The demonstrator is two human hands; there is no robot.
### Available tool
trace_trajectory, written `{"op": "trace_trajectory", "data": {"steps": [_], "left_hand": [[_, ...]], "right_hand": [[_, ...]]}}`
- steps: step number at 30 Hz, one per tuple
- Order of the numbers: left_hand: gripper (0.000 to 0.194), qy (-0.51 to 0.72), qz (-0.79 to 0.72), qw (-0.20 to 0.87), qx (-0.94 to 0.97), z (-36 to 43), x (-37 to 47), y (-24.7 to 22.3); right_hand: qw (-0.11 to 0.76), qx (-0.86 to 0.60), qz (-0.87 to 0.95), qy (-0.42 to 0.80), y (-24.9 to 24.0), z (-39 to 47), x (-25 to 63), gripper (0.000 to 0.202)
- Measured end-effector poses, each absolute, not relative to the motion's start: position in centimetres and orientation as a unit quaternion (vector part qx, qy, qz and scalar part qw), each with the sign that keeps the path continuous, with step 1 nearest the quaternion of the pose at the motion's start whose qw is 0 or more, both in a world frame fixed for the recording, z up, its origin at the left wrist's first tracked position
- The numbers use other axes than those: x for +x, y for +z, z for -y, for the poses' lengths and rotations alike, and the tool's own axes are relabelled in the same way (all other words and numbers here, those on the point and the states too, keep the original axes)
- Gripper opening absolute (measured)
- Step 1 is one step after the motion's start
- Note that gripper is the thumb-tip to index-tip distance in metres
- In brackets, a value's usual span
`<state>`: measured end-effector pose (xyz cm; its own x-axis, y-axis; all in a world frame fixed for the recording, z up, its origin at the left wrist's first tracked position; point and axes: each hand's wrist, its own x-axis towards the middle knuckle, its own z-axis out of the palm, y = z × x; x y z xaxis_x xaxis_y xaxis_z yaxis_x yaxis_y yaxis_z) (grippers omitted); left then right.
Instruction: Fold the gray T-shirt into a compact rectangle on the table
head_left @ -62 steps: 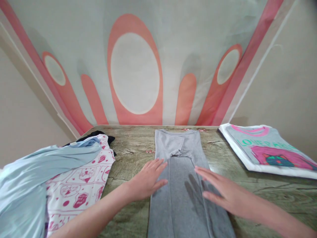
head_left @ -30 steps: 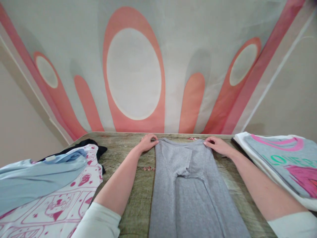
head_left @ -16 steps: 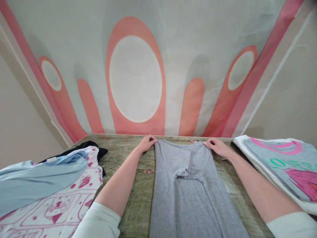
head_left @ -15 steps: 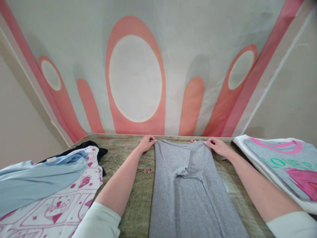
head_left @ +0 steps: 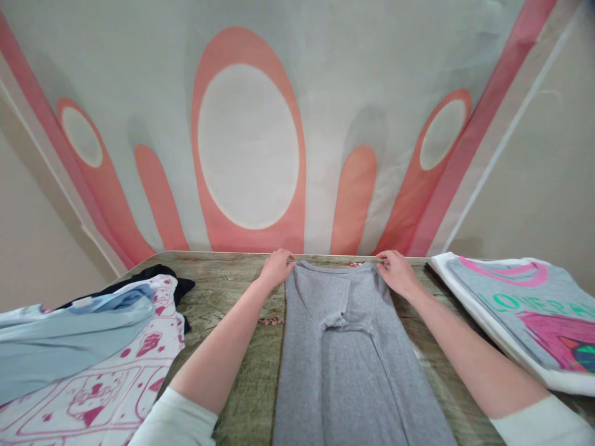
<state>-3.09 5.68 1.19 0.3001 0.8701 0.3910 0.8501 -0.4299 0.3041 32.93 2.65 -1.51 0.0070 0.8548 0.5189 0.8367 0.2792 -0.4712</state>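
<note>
A wood-grain table stands against a pale wall panel painted with coral ovals and bars. On it, a grey shirt lies lengthwise in the middle, sleeve folded inward, between a loose clothes pile at left and a folded stack at right. Both arms reach far; the left hand and right hand curl at its top corners, though whether they pinch cloth is unclear.
</note>
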Motion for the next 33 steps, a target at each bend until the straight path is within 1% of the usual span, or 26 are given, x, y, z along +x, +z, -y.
{"op": "trace_trajectory", "data": {"steps": [2, 5, 8, 11, 13, 15, 20, 25, 29, 33], "left_hand": [[0.013, 0.258, -0.524, 0.031, 0.811, -5.7, -3.1, 1.3], [0.013, 0.266, -0.518, 0.048, 0.812, -5.8, -3.5, 1.2], [0.015, 0.264, -0.514, 0.059, 0.814, -5.9, -4.1, 1.0], [0.018, 0.26, -0.503, 0.079, 0.82, -6.0, -4.6, 0.7], [0.019, 0.258, -0.494, 0.09, 0.825, -6.1, -4.9, 0.5], [0.019, 0.259, -0.484, 0.102, 0.83, -6.2, -5.2, 0.4], [0.018, 0.263, -0.479, 0.118, 0.829, -6.4, -5.8, 0.1], [0.013, 0.263, -0.503, 0.101, 0.817, -6.5, -5.7, -0.1], [0.013, 0.268, -0.508, 0.095, 0.813, -6.6, -5.9, 0.3], [0.012, 0.268, -0.524, 0.072, 0.805, -6.8, -6.5, 0.8]], "right_hand": [[0.369, -0.584, 0.723, 0.008, 0.0, -1.8, 30.6, 0.015], [0.305, -0.568, 0.762, 0.068, 1.1, -0.6, 26.8, 0.013], [0.246, -0.594, 0.761, 0.091, 0.6, 0.1, 24.4, 0.022], [0.229, -0.61, 0.755, 0.074, -0.3, 0.3, 23.7, 0.027], [0.248, -0.598, 0.759, 0.073, -0.7, 0.3, 23.7, 0.024], [0.285, -0.568, 0.766, 0.091, -0.8, 0.4, 23.7, 0.019], [0.378, -0.479, 0.768, 0.195, -0.9, 0.5, 23.3, 0.01], [0.44, -0.453, 0.725, 0.276, -1.6, -0.1, 23.4, 0.017], [0.456, -0.459, 0.676, 0.351, -1.9, -0.4, 23.7, 0.021], [0.468, -0.46, 0.655, 0.375, -1.9, -0.3, 23.7, 0.024]]}}
